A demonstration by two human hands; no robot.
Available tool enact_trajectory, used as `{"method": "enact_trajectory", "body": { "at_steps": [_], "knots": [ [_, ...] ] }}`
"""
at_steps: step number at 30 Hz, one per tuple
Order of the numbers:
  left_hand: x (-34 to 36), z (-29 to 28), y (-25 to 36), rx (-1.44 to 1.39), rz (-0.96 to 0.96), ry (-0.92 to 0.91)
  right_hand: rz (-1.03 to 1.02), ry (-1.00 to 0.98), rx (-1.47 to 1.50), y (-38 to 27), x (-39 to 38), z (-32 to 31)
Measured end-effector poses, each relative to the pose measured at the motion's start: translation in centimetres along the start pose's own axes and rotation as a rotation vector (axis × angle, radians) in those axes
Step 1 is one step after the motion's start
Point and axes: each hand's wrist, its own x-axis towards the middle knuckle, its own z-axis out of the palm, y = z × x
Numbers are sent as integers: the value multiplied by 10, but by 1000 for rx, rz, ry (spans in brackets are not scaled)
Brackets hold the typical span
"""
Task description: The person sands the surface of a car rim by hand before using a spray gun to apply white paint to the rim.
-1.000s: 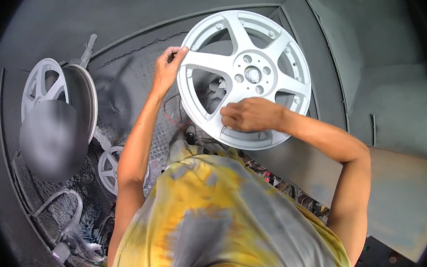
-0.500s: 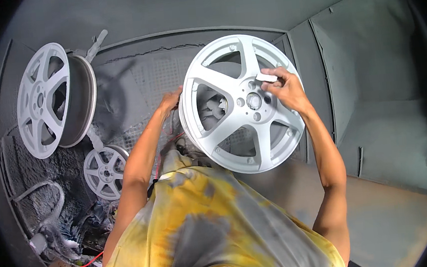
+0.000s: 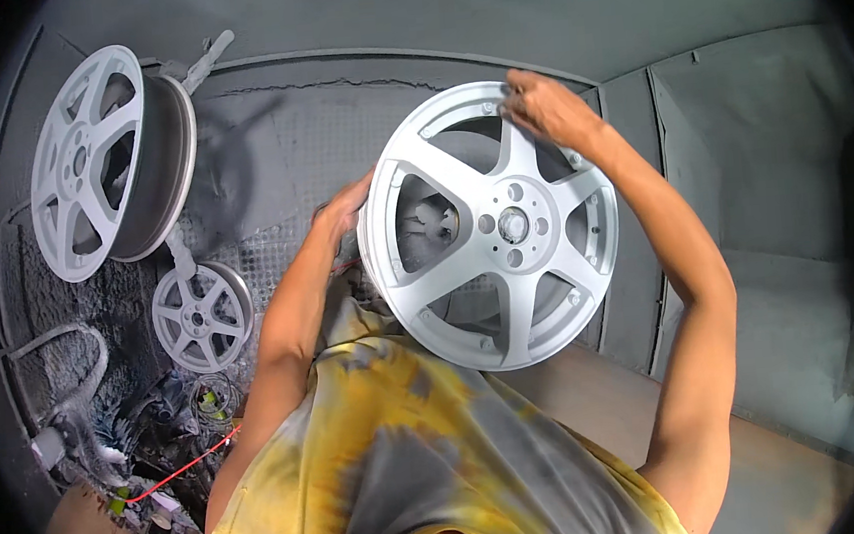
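Observation:
A white six-spoke alloy wheel (image 3: pixel 513 190) faces me, upright, right of the middle. My left hand (image 3: pixel 345 203) grips its left edge, the fingertips partly hidden behind the rim. At the top of the wheel, my right hand (image 3: pixel 545 107) presses on the upper spoke close to the rim, its fingers curled and closed. The small white pad seen in it half a second ago is now hidden by the fingers. Behind the spoke openings, part of a dusty grey mount (image 3: pixel 430 222) shows.
Another white wheel (image 3: pixel 82 214) hangs at the far left, near a coated grey bar (image 3: pixel 210 61). Below it is a smaller-looking wheel (image 3: pixel 197 320). Lower left lie a grey hose (image 3: pixel 95 378), a red cord (image 3: pixel 185 475) and clutter. A grey recess (image 3: pixel 770 170) is at the right.
My right hand has moved up from the wheel's hub to the outer end of the top spoke. My left hand stays at the left rim. The view has shifted slightly.

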Motion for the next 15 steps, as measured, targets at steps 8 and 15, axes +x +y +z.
{"method": "enact_trajectory", "body": {
  "at_steps": [8, 15],
  "knots": [
    [8, -10, -6, 226, 60, 62, 395, 12, 501, -114, -31, 14],
    [8, -34, -28, 167, 87, -60, 323, 232, 569, -141, 11, 34]
  ]
}}
